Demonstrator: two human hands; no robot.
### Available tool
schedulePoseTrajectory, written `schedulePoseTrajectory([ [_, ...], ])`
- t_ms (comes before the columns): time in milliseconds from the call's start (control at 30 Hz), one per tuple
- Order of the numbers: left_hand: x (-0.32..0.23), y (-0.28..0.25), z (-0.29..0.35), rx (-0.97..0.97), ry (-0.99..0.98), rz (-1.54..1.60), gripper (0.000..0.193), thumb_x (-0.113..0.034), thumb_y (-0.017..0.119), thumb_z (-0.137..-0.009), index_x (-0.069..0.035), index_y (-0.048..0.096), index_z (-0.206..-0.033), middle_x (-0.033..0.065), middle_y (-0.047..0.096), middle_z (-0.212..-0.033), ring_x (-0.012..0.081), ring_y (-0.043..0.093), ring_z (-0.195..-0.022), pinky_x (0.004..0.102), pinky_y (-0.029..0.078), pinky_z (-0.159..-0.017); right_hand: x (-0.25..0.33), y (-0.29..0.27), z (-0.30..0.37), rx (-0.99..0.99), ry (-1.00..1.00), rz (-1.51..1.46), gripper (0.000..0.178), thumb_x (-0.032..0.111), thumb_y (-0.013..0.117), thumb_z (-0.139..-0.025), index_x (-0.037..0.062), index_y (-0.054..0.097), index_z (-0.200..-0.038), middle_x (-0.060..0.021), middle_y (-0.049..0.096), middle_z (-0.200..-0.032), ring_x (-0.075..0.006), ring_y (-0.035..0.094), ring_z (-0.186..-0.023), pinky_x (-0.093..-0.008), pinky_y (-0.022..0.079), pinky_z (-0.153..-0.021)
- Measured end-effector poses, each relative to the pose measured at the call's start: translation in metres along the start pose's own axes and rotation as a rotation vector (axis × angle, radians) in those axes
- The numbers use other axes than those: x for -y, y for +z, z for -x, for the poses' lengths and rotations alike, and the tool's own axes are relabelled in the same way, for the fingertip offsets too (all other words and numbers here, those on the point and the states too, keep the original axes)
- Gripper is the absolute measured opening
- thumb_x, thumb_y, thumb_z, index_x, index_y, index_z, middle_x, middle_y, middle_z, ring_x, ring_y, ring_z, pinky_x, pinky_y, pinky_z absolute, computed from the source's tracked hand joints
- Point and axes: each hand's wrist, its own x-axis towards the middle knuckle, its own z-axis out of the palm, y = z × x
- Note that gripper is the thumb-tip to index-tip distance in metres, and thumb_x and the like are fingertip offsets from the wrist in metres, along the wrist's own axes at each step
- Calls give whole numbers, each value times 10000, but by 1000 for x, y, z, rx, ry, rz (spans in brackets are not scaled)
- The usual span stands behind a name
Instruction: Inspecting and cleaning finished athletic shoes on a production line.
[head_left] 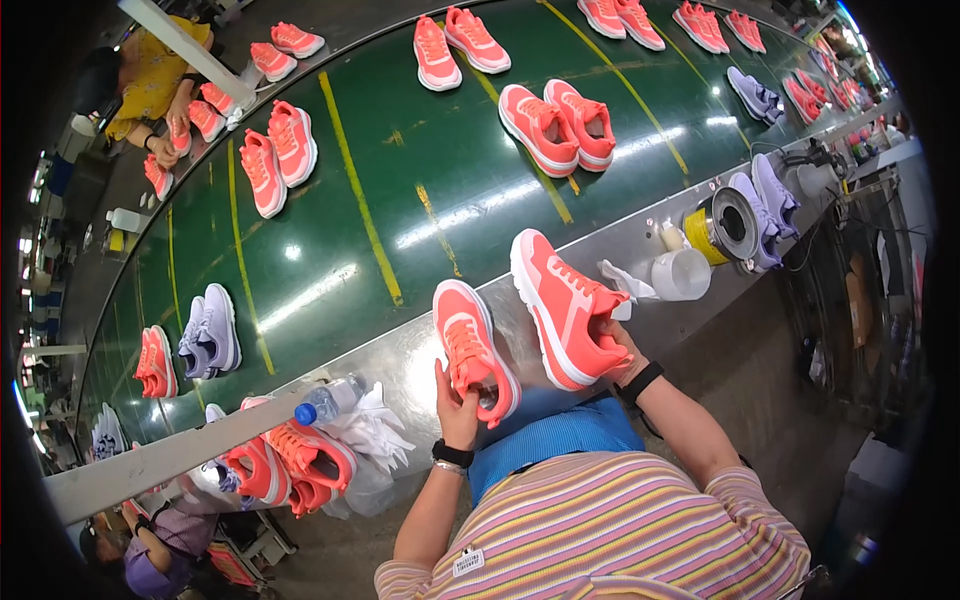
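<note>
Each of my hands grips a coral-pink sneaker with a white sole, over the metal ledge (400,350) in front of me. My left hand (457,410) is closed on the heel end of the left sneaker (464,335), its toe pointing away from me. In my right hand (628,358) the right sneaker (562,310) is tilted, its white sole edge turned to the left; the fingers are partly hidden behind the heel. A gap separates the two shoes.
Beyond the ledge, a green conveyor belt (350,205) carries several pairs of sneakers. Right of me stand a white cup (681,274), a tin (733,222) and lilac sneakers (768,205). At left lie a water bottle (330,400), white gloves (368,430) and a metal bar (180,455). Co-workers sit beyond.
</note>
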Motion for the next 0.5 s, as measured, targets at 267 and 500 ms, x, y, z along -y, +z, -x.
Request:
schedulePoseTrajectory([
  [267, 10, 9, -20, 38, 221, -547, 689, -30, 574, -769, 48, 215, -1353, 215, 360, -1270, 295, 406, -1168, 358, 357, -973, -8, -6, -3, -2, -14, -86, 513, 237, 660, -781, 67, 446, -1216, -87, 523, -1203, -211, 519, -1083, -359, 407, -961],
  [500, 18, 6, -31, 101, 393, -667, 584, -14, 495, -749, 17, 307, -1302, 212, 417, -1213, 296, 458, -1083, 366, 386, -905, -22, 40, -12, -177, -302, 1277, 477, 167, 623, -770, -27, 476, -1181, -128, 573, -1053, -224, 567, -951, -325, 447, -847],
])
